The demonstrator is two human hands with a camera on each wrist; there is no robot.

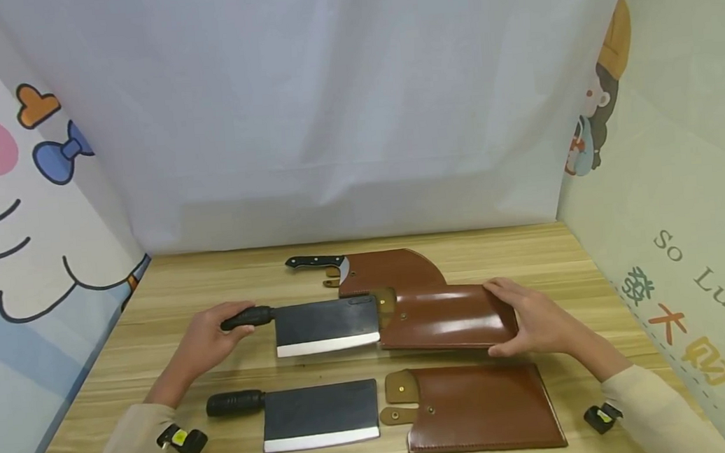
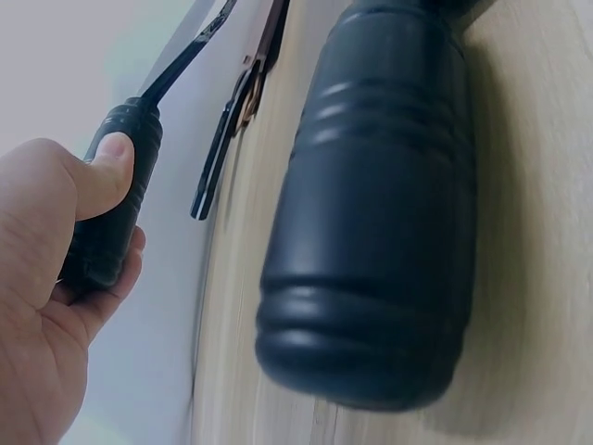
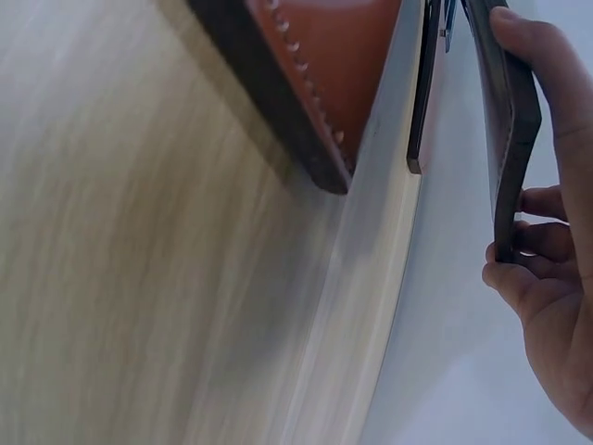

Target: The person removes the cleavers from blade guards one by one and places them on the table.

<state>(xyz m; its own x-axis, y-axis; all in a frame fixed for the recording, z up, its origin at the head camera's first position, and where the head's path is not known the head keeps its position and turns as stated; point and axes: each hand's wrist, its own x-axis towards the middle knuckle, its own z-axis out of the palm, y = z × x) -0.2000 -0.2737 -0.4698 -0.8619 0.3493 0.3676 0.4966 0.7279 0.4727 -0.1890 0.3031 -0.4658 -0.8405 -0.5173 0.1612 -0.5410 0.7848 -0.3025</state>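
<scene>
Left grip (image 1: pixel 209 337) pinches black-handled rectangular metal cleaver (image 1: pixel 326 325), right grip (image 1: pixel 538 321) pinches glossy brown leather sheath (image 1: pixel 449 316) at the cleaver's right, and crooked alignment could nick the leather.

Plain cream sleeves (image 1: pixel 128 443) cover both forearms, each with a small, boxy black device (image 1: pixel 195 445) near the cuff; the left one bears a yellow-green sticker (image 1: pixel 180 437).

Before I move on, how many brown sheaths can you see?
3: the held sheath in the right hand; the near sheath, closest to the person; and the back sheath, around a black-handled knife, partly hidden behind the held one.
</scene>
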